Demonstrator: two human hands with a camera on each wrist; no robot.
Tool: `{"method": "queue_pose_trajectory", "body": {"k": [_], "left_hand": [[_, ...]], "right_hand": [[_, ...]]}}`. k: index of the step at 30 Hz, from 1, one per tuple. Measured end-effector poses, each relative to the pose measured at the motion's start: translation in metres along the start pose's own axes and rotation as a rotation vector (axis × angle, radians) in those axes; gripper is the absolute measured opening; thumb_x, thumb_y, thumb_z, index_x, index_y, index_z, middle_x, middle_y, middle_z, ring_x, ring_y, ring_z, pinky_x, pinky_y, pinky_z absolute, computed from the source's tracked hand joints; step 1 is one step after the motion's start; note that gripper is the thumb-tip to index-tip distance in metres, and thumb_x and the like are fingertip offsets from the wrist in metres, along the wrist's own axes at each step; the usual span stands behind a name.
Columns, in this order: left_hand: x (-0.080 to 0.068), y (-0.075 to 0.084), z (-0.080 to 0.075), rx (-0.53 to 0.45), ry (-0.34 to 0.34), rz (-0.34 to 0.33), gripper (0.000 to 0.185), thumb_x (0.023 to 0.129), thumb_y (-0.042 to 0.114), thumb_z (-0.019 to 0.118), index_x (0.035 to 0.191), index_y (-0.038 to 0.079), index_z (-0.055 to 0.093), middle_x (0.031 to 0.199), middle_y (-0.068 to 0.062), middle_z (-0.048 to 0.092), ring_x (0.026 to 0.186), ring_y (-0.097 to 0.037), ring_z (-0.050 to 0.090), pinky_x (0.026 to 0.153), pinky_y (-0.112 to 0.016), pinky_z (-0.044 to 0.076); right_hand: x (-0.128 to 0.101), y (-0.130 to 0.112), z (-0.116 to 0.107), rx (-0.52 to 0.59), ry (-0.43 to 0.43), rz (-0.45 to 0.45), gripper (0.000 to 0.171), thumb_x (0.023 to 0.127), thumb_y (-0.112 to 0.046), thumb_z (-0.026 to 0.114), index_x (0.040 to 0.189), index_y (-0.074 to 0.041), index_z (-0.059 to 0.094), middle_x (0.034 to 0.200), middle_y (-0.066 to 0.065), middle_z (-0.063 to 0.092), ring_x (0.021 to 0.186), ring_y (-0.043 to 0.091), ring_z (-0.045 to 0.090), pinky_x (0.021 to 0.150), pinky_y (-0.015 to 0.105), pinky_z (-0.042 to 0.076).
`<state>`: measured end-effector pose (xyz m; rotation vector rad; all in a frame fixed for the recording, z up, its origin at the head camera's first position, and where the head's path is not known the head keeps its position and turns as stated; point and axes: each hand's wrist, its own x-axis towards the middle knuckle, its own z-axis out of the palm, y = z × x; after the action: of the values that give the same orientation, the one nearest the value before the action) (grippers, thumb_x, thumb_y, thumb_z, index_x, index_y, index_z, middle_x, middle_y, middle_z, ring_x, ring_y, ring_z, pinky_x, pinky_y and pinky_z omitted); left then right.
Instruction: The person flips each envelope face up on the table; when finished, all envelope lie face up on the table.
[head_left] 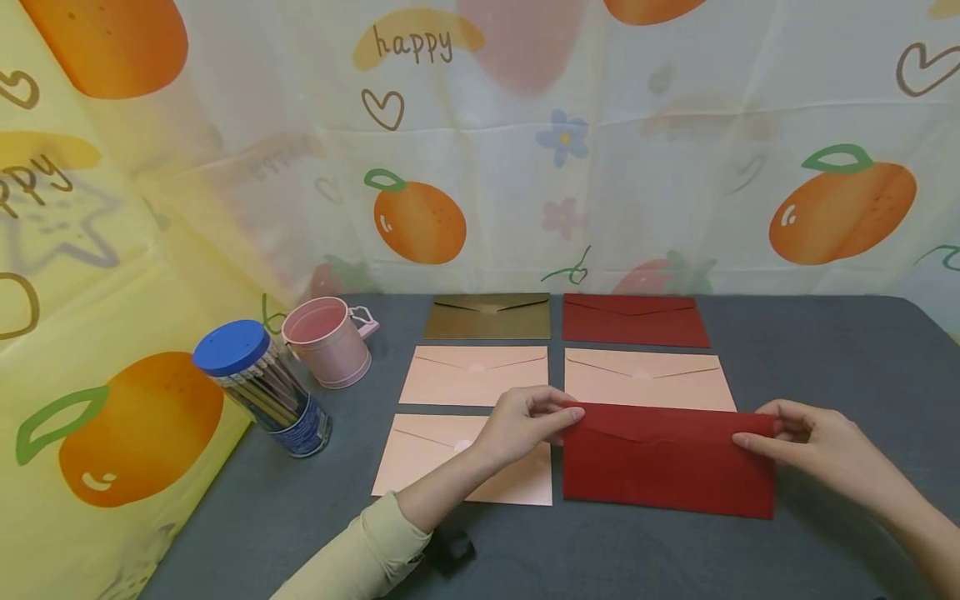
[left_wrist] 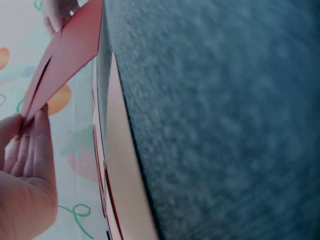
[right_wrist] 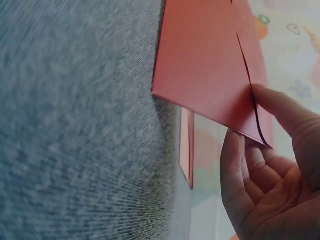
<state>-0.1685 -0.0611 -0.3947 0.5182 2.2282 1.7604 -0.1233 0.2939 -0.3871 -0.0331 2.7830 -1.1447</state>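
A rectangular red paper envelope is held at the near edge of the grey felt-textured table. Its upper left corner is pinched by the left hand, its upper right corner by the right hand; the lower edge sits at the tabletop. Three matte pink envelopes lie flat beside and behind it. Farther back lie a gold envelope and a second red one. At far left stand a blue-lidded clear pencil jar and a pink metal cup.
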Motion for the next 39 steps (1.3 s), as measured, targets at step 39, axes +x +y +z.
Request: {"method": "queue_pose_trajectory", "body": {"k": [39], "left_hand": [[0.002, -0.016, -0.001, 0.404, -0.114, -0.02, 0.047, 0.079, 0.006, 0.08, 0.123, 0.0, 0.064, 0.098, -0.002, 0.063, 0.071, -0.001, 0.064, 0.064, -0.018, 0.048]], "right_hand": [[0.009, 0.017, 0.013, -0.255, 0.037, -0.145, 0.048, 0.077, -0.042, 0.081, 0.107, -0.008, 0.066, 0.081, -0.005, 0.057, 0.064, 0.0, 0.053, 0.059, 0.024, 0.039]]}}
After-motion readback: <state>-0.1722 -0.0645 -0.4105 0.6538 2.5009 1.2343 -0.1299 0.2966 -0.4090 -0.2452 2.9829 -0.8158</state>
